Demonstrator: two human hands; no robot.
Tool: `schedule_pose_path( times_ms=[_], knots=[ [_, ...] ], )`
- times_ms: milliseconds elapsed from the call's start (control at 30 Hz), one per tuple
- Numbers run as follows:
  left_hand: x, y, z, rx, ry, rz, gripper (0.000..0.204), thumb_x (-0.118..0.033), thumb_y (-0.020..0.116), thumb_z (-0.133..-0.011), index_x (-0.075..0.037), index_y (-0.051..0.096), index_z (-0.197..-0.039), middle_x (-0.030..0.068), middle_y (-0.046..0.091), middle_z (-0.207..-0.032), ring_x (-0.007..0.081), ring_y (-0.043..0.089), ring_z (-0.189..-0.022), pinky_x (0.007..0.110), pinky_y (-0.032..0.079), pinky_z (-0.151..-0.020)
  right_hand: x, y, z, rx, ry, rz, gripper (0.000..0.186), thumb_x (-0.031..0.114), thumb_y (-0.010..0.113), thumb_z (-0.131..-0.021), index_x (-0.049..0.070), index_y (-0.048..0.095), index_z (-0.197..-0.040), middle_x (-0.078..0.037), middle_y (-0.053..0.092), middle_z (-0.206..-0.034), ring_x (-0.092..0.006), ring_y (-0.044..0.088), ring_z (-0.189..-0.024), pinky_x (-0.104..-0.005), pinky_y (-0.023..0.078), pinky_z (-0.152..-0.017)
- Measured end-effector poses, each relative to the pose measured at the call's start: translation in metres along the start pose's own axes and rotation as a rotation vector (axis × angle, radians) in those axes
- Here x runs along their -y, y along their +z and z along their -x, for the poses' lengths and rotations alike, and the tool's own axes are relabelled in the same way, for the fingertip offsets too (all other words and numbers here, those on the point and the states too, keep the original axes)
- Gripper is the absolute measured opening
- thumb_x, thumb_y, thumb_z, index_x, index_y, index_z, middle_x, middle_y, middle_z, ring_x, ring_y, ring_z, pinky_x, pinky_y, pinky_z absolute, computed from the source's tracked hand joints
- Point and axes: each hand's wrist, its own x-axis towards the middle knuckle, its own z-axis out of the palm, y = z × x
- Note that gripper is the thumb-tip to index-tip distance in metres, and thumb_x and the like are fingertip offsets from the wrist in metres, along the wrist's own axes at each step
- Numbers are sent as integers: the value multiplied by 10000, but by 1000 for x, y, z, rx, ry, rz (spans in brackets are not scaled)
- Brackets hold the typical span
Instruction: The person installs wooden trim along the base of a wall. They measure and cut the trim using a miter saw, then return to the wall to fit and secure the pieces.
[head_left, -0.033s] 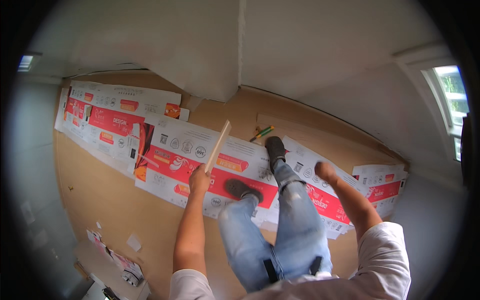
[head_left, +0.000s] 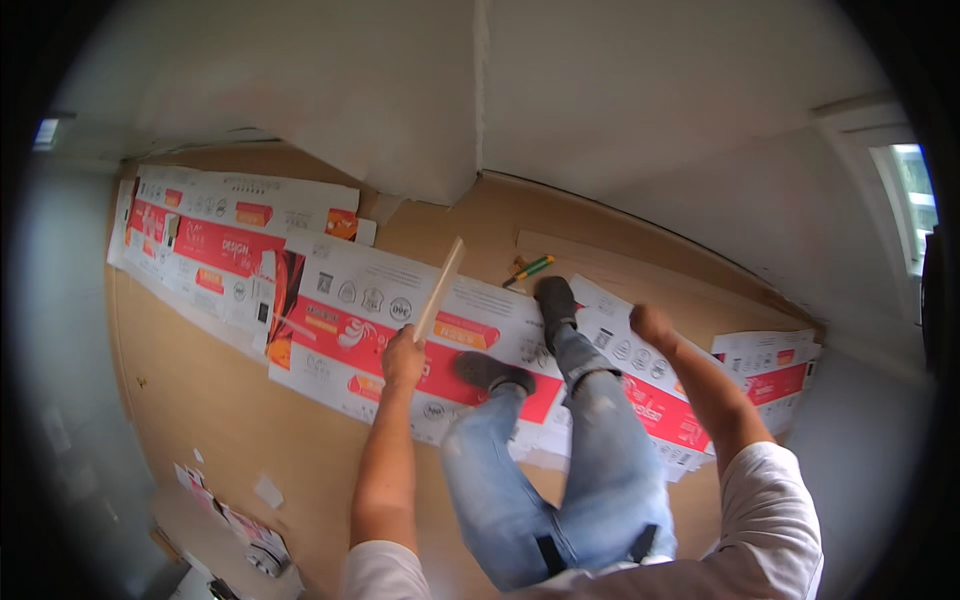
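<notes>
My left hand (head_left: 404, 358) is closed round the lower end of a flat, pale wooden strip (head_left: 438, 290). The strip slants up and away to the right, above printed cardboard sheets (head_left: 350, 380) in white and red. Over another part of the cardboard, to the right of my legs, hangs my right hand (head_left: 652, 325), curled into a fist. Nothing sticks out of it, and the inside of the fist is hidden. A slim tool (head_left: 530, 272) with a green and yellow handle lies on the floor just beyond my forward shoe (head_left: 556, 302).
Brown sheeting (head_left: 220, 400) covers the floor around the cardboard. A projecting white wall corner (head_left: 440, 170) juts in ahead, and a window (head_left: 912, 190) is at the far right. Paper scraps (head_left: 268, 491) and a low pale surface with items on it (head_left: 215, 550) are at the lower left.
My right fist has risen a little in the picture. My legs and the floor things have shifted slightly; my left hand still holds the wooden strip.
</notes>
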Motion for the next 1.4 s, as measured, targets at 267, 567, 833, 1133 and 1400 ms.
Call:
schedule_pose_path(
  times_ms=[267, 567, 833, 1133, 1400],
  knots=[
    [19, 203, -265, -94, 45, -94, 219, -180, 604, -931, -29, 576, -1086, 186, 678, -1043, 410, 630, -1014, 526, 517, -845, 55, 19, -336, -480, -240, 248, 188, 118, 557, -897, 55, 660, -1042, -163, 681, -1001, -348, 651, -954, -464, 562, -770],
    [28, 288, -370, -315, 183, -71, 210, -161, 604, -924, -30, 568, -1085, 178, 666, -1043, 389, 625, -984, 516, 518, -829, 38, 114, -435, -1037, -377, 225, 213, 134, 642, -894, 59, 638, -1094, -112, 607, -1118, -330, 586, -1060, -451, 547, -827],
    [11, 289, -385, -344, 154, -148, 192, -169, 614, -923, -38, 561, -1052, 176, 659, -961, 380, 629, -946, 497, 529, -791, 52, 122, -449, -1175, -365, 118, 250, 151, 731, -842, 68, 631, -1056, -133, 578, -1062, -336, 579, -1003, -443, 554, -762],
    [7, 294, -377, -409, 167, -148, 188, -141, 643, -900, -38, 552, -1028, 165, 654, -942, 377, 627, -923, 505, 526, -757, 54, 120, -438, -1165, -397, 49, 254, 174, 736, -841, 64, 648, -1051, -110, 594, -1015, -334, 583, -961, -444, 544, -762],
    [3, 295, -375, -442, 140, -165, 204, -120, 667, -883, -30, 552, -1025, 169, 652, -925, 379, 628, -900, 497, 524, -740, 66, 118, -445, -1242, -367, 18, 195, 167, 734, -847, 81, 660, -1006, -88, 599, -986, -330, 581, -940, -439, 545, -743]
  ],
)
